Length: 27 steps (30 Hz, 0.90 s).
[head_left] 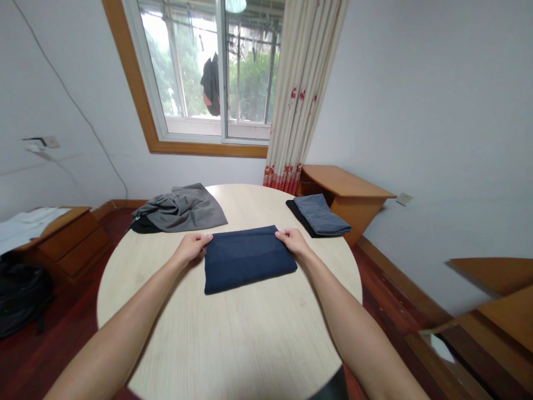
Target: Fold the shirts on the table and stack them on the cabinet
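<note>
A navy blue folded garment [250, 260] forms a neat rectangle in the middle of the round table. My left hand [192, 248] pinches its far left corner between thumb and fingers. At the far right corner, my right hand [293, 242] grips the cloth in the same way. Its exact kind of clothing cannot be made out. Behind my left hand lies a rumpled grey garment [187, 208] with something black under its left side. Beyond my right hand rests a folded grey-blue garment [320, 214], lying on a folded black cloth [300, 218].
The pale round table [237, 339] stands below a window with a curtain [303, 94]. A wooden desk [350, 186] is behind it on the right. On the left are a wooden cabinet [79, 244] and a black bag [23, 300].
</note>
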{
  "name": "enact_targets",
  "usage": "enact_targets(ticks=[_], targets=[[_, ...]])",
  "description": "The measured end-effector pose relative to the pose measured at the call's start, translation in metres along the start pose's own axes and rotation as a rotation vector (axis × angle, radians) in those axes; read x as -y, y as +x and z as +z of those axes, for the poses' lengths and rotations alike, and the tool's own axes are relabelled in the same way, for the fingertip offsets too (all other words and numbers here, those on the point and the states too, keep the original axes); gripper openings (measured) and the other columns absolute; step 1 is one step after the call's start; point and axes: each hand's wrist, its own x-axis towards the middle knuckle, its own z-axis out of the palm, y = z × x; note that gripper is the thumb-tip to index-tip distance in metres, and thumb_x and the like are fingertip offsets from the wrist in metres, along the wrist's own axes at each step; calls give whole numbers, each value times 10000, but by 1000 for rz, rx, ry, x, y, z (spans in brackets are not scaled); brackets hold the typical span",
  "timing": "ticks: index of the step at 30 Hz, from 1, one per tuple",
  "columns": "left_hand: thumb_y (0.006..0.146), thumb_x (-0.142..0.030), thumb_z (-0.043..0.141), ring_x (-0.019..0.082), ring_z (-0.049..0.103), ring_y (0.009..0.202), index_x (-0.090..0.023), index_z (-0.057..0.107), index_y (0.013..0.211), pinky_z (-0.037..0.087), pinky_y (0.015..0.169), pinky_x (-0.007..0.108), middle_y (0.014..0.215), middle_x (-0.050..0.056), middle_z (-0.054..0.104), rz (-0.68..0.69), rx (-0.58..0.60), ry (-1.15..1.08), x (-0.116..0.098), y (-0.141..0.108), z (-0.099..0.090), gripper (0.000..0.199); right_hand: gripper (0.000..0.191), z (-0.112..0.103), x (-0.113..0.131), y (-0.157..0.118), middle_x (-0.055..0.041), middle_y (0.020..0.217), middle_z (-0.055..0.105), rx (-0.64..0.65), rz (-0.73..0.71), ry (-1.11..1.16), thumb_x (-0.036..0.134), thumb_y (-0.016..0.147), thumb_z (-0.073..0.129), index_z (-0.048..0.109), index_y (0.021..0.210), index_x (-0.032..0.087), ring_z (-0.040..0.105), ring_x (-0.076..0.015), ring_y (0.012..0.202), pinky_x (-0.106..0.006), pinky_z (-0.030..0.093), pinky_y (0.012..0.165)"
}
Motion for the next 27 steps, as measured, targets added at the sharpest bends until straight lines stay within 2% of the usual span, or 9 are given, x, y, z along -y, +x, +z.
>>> enact_targets(ticks=[5, 9, 14, 17, 19, 22, 23, 25, 27], targets=[[592, -603, 730, 81, 373, 402, -175, 536, 562, 232, 415, 218, 463, -25, 471, -32, -24, -6, -10, -8, -1, 471, 436, 2, 3, 0, 16, 535, 527, -42, -27, -130, 610, 672, 662, 521, 585, 206, 479, -138, 561, -258, 322, 528], [582, -532, 792, 74, 399, 401, -175, 546, 687, 196, 394, 185, 475, -61, 452, -99, 36, -191, -18, -13, 1, 446, 456, 4, 10, -3, 46, 550, 495, 3, -20, 86, 632, 640, 677, 491, 633, 215, 443, -120, 547, -249, 320, 524], [620, -405, 840, 56, 382, 378, -189, 537, 844, 204, 380, 154, 502, -86, 468, -155, 77, -340, -22, -15, 3, 434, 480, 5, 19, -8, 56, 597, 500, 71, 28, 320, 563, 543, 782, 484, 682, 214, 427, -104, 553, -234, 307, 524], [724, -345, 785, 58, 383, 389, -169, 580, 972, 196, 372, 150, 523, -76, 473, -181, 136, -396, -23, -16, 2, 366, 481, 4, 21, -10, 22, 677, 579, 96, 69, 386, 534, 545, 794, 569, 803, 197, 493, -123, 599, -240, 362, 556], [807, -345, 716, 64, 362, 379, -159, 598, 1085, 178, 367, 155, 509, -79, 447, -217, 172, -417, -24, -16, 1, 354, 524, 2, 22, -10, 5, 726, 624, 105, 104, 397, 504, 587, 781, 621, 977, 192, 534, -141, 626, -252, 396, 576], [858, -355, 675, 63, 331, 365, -168, 594, 1253, 152, 373, 157, 504, -84, 425, -250, 221, -411, -26, -18, 0, 444, 697, 1, 22, -10, -3, 805, 681, 142, 125, 409, 436, 685, 741, 555, 1321, 221, 587, -163, 675, -270, 444, 619], [849, -350, 690, 60, 324, 367, -169, 600, 1274, 142, 378, 156, 502, -85, 419, -253, 239, -401, -27, -18, 0, 470, 730, 1, 21, -10, -10, 842, 700, 162, 123, 417, 414, 712, 731, 522, 1386, 226, 603, -168, 700, -277, 461, 645], [802, -319, 742, 51, 309, 377, -159, 630, 1263, 127, 391, 154, 491, -92, 400, -254, 262, -388, -29, -20, 1, 501, 698, 1, 20, -10, -40, 945, 733, 192, 117, 431, 384, 742, 723, 547, 1394, 208, 636, -178, 772, -292, 494, 715], [732, -278, 794, 41, 290, 388, -140, 668, 1211, 118, 402, 155, 486, -98, 392, -244, 256, -396, -30, -20, 3, 514, 597, 1, 19, -9, -71, 1057, 743, 202, 116, 433, 374, 752, 728, 633, 1311, 185, 658, -193, 859, -308, 516, 790]])
